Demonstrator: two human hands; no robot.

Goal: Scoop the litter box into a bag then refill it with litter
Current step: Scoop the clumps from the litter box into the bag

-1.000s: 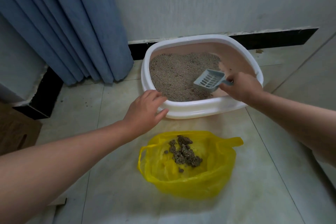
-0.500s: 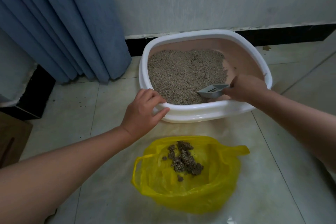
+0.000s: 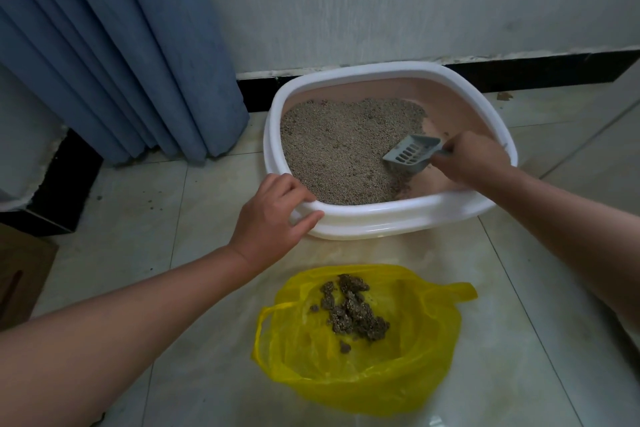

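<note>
— Half a second on, the grey scoop (image 3: 410,152) had tipped up from lying low and flat. Its slotted face was turned toward the camera, and its lower edge met the litter (image 3: 332,152) at the box's right front.

— How far along was the job?

— Partway, I'd judge. Dark clumps (image 3: 349,312) lay in the open yellow bag (image 3: 304,360) on the tiles just in front of the litter box (image 3: 381,217). Scooping looked unfinished, and no fresh litter was in view, so the refill remained.

— And the hands?

— The right hand (image 3: 471,158) was curled round the scoop's handle, reaching in over the near rim. The left hand (image 3: 273,218) gripped the near-left rim, fingers hooked over the top and thumb against the outer wall, apparently steadying the box.
</note>
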